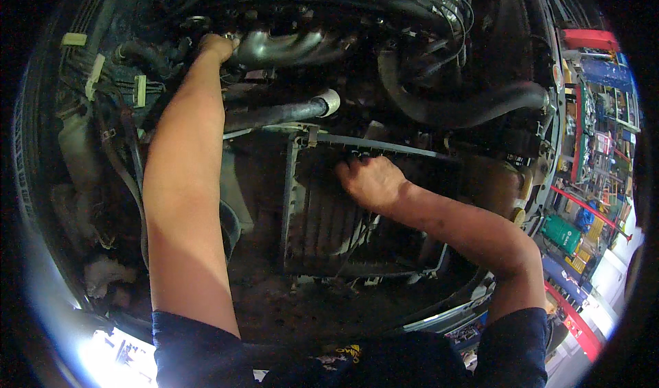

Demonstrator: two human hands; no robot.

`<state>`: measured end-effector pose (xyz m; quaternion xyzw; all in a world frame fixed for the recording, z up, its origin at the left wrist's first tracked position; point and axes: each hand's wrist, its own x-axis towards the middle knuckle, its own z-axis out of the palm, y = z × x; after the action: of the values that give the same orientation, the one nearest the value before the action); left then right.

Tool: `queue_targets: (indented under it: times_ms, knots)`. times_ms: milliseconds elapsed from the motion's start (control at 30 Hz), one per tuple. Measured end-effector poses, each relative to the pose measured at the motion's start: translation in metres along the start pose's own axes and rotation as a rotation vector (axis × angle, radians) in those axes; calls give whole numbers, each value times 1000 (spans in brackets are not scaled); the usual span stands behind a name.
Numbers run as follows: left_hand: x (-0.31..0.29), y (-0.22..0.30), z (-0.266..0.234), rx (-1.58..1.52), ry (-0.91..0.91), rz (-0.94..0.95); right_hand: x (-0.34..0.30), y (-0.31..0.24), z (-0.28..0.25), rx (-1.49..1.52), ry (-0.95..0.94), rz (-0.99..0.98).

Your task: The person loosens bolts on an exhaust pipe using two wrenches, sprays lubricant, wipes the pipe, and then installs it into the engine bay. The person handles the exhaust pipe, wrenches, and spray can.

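Stretched deep into a car's engine bay, my left hand (218,46) is curled beside the left end of a curved metal manifold (281,48). Its fingertips are hidden, so what they grip does not show. My right hand (374,183) is bent inward over an open, rectangular black air filter box (292,203), close to its far rim. The fingers there are curled closed, and anything in them is too dark to make out. Between the two arms, a dark pipe with a pale open end (329,102) lies beyond the box.
A thick black hose (467,117) curves across the far right. Wiring with pale yellow connectors (140,91) runs along the left. A yellowish reservoir (504,185) sits beside my right forearm. Outside the car on the right are cluttered shelves (583,134) and a green container (561,234).
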<state>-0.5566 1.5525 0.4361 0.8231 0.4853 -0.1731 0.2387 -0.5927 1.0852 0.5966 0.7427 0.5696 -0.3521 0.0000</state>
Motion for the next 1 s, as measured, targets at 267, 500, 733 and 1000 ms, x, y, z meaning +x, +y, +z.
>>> queue_targets:
  times_ms: [267,500,733,1000]
  knots:
    - [6,6,2,140,-20,43,-32,-3,-65,851,547,94]
    - [7,10,1,58,-69,-62,86,62,-60,2023,943,407]
    - [-28,17,-11,-45,-10,-44,178,117,-37,1539,720,831]
    - [-32,22,-16,113,-27,-20,187,99,-48,2588,1209,562]
